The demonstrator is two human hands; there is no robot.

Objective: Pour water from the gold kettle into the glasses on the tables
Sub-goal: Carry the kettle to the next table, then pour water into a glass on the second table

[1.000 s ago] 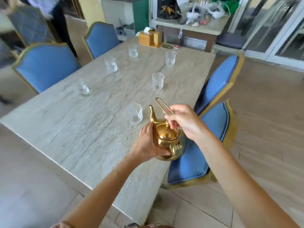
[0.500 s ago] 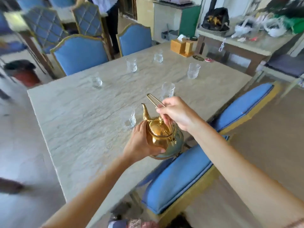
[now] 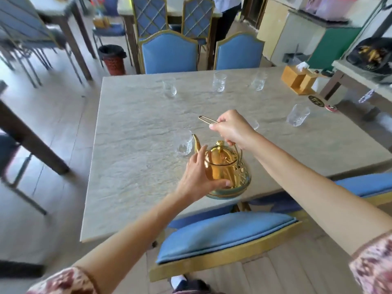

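Big stone table [image 3: 135, 166], kettle [image 3: 227, 177] near its near edge. Left hand [image 3: 197, 177] cups the kettle's left side, right hand [image 3: 232, 129] closed around the handle [image 3: 206, 120] above. Spout [image 3: 196, 143] points up-left at the nearest glass [image 3: 183, 143].

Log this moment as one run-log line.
phase: pre-pour | right hand: gripping handle | left hand: steadying gold kettle body | spout: beside nearest glass | pouring: not seen
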